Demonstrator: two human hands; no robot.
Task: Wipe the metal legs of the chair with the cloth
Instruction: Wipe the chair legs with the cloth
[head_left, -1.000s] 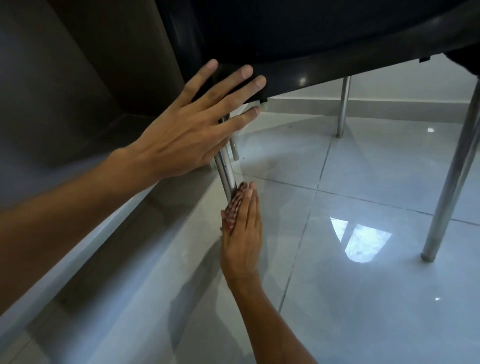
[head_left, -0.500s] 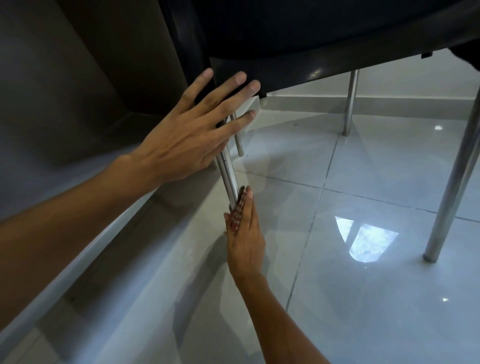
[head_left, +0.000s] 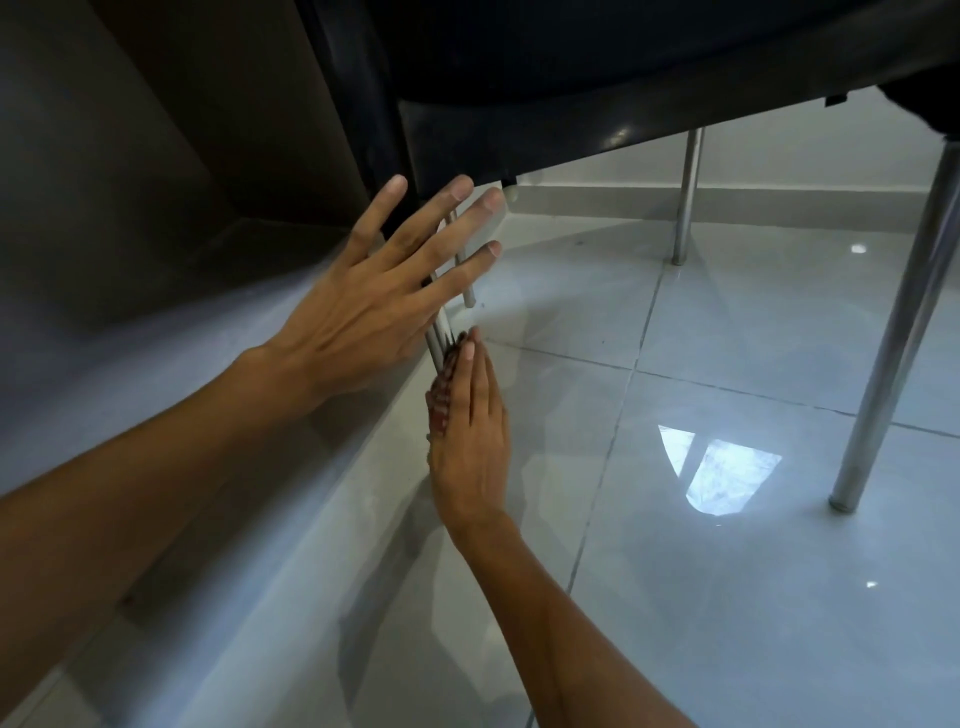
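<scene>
A dark plastic chair seat (head_left: 597, 119) fills the top of the view. One metal leg (head_left: 438, 335) slants down near the wall, mostly hidden behind my hands. My right hand (head_left: 470, 431) presses a red checked cloth (head_left: 442, 395) flat against that leg's lower part. My left hand (head_left: 374, 296) is spread open, fingers apart, in front of the leg's upper part, just under the seat edge. Whether it touches the leg or seat is unclear. Another leg (head_left: 893, 332) stands at the right, and a far leg (head_left: 685, 197) stands near the back wall.
The glossy grey tiled floor (head_left: 727, 597) mirrors a bright window. A wall with a tiled skirting (head_left: 156, 426) runs close along the left, right beside the leg under the cloth. A short stub of a fourth leg (head_left: 466, 283) shows behind my left fingers.
My right hand with the cloth slid down the leg and has come back up a little. My left hand has slipped slightly lower, off the seat edge.
</scene>
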